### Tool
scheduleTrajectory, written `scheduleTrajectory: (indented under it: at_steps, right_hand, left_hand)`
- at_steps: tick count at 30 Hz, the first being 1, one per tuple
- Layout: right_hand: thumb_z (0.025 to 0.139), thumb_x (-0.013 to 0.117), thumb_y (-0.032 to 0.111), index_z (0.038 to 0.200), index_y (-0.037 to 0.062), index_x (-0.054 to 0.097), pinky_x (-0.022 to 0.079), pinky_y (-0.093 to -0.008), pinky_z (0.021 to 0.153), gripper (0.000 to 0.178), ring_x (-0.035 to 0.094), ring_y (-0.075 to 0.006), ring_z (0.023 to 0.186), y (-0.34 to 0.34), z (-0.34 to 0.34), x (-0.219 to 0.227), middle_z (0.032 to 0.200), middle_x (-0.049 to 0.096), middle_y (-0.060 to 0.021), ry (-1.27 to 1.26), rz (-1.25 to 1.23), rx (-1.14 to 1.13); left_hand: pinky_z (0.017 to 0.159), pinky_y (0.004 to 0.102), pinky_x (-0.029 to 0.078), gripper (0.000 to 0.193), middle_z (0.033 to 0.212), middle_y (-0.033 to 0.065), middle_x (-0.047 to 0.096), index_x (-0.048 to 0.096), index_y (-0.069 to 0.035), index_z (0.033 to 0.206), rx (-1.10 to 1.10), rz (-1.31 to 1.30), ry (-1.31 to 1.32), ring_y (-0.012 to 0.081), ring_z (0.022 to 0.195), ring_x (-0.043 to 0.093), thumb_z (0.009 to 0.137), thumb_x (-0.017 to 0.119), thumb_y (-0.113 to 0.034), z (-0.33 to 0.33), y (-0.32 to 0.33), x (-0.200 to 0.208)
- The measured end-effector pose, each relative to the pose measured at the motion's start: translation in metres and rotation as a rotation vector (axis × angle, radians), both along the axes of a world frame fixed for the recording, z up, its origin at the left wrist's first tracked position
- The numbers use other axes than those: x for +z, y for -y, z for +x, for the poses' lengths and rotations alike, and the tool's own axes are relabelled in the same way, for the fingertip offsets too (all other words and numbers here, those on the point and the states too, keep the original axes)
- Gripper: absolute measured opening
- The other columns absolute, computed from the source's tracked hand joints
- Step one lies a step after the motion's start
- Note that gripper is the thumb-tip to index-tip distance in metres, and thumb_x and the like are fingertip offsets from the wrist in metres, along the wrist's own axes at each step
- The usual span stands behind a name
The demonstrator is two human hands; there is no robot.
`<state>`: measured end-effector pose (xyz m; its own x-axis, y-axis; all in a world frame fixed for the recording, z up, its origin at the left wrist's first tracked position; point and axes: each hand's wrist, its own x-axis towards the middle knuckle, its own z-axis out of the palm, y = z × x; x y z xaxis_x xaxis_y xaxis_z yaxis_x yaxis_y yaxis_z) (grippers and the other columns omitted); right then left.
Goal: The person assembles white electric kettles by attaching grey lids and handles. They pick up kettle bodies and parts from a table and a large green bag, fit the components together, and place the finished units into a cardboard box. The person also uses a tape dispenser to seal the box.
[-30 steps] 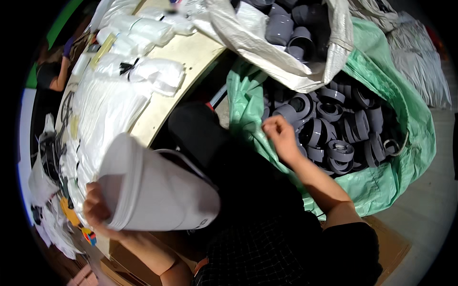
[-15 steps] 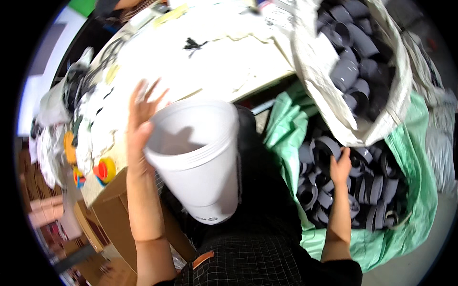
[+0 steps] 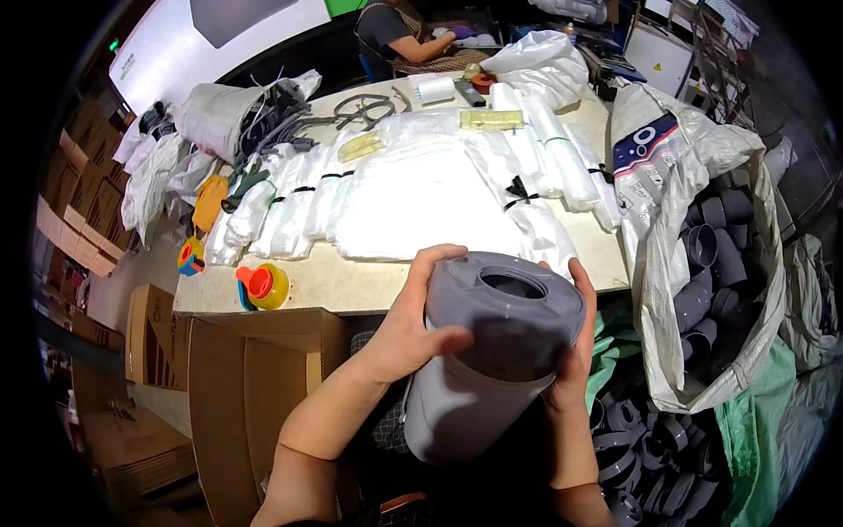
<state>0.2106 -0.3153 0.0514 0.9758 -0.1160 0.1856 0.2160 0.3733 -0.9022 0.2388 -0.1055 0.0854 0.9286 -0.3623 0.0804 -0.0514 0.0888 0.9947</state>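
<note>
A light grey tapered plastic container stands tilted in front of my lap. On its mouth sits a darker grey round plastic lid with a round hole in its raised top. My left hand wraps round the lid's left side, thumb across its front wall and fingers behind. My right hand grips the lid's right side, its palm also near the container's rim. Whether the lid is fully seated cannot be seen. At the lower right lie several grey curved plastic fittings in a green sack.
A white sack of grey pipe fittings leans at the right. Ahead, a table bears plastic bags and tape rolls. An open cardboard box stands at my left. Beyond the table sits another person.
My right hand has left the green sack and come to the container. The dark grey lid is now on its mouth, held by both hands. The view has tilted up toward the table.
</note>
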Motion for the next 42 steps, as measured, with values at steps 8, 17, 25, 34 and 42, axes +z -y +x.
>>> scheduleTrajectory:
  at_steps: [8,17,25,34,42]
  right_hand:
    - [0.066,0.077,0.081,0.147,0.001,0.03,0.032,-0.0441,0.117,0.123,0.043,-0.0323,0.139,-0.013,-0.008,-0.013,0.153,0.039,-0.0256,0.043,-0.032,-0.052]
    - [0.089,0.071,0.051,0.126,0.0048,0.044,0.033,-0.0544,0.114,0.065,0.055,-0.0319,0.113,0.008,0.002,-0.03,0.12,0.056,-0.016,0.621,-0.719,-0.316]
    - [0.068,0.089,0.044,0.122,0.0068,0.057,0.032,-0.0553,0.113,0.073,0.055,-0.0352,0.109,-0.002,0.008,-0.012,0.115,0.06,-0.0104,0.513,-0.853,-0.229]
    - [0.079,0.081,0.03,0.122,0.0055,0.058,0.025,-0.0579,0.115,0.055,0.057,-0.035,0.108,-0.019,0.014,-0.01,0.113,0.061,-0.0124,0.382,-0.942,-0.236]
    - [0.062,0.087,0.015,0.11,0.0056,0.062,0.022,-0.0545,0.121,0.055,0.058,-0.0277,0.106,-0.001,0.0,-0.019,0.107,0.061,-0.0085,0.342,-0.742,-0.249]
  left_hand:
    - [0.115,0.0395,0.033,0.102,0.144,0.0141,0.043,0.035,-0.01,0.146,0.036,-0.251,0.079,0.0279,0.134,0.044,0.065,0.091,-0.034,-0.006,-0.001,-0.029]
    - [0.108,0.056,0.037,0.081,0.114,0.0145,0.057,0.053,-0.004,0.122,0.044,0.308,0.844,0.0363,0.109,0.055,0.057,0.093,-0.033,0.001,-0.014,0.003]
    - [0.079,0.0437,0.042,0.058,0.095,0.016,0.051,0.053,-0.003,0.104,0.123,0.504,0.898,0.0367,0.086,0.05,0.067,0.088,-0.031,0.021,-0.004,-0.003]
    - [0.076,0.0436,0.042,0.027,0.08,0.0154,0.049,0.05,0.0,0.079,0.428,0.426,0.602,0.0374,0.082,0.049,0.094,0.06,-0.02,0.041,0.036,-0.049]
    - [0.073,0.0324,0.045,0.036,0.079,0.0093,0.056,0.054,0.001,0.079,0.194,0.009,0.422,0.0206,0.078,0.056,0.104,0.051,-0.024,0.047,0.026,-0.056]
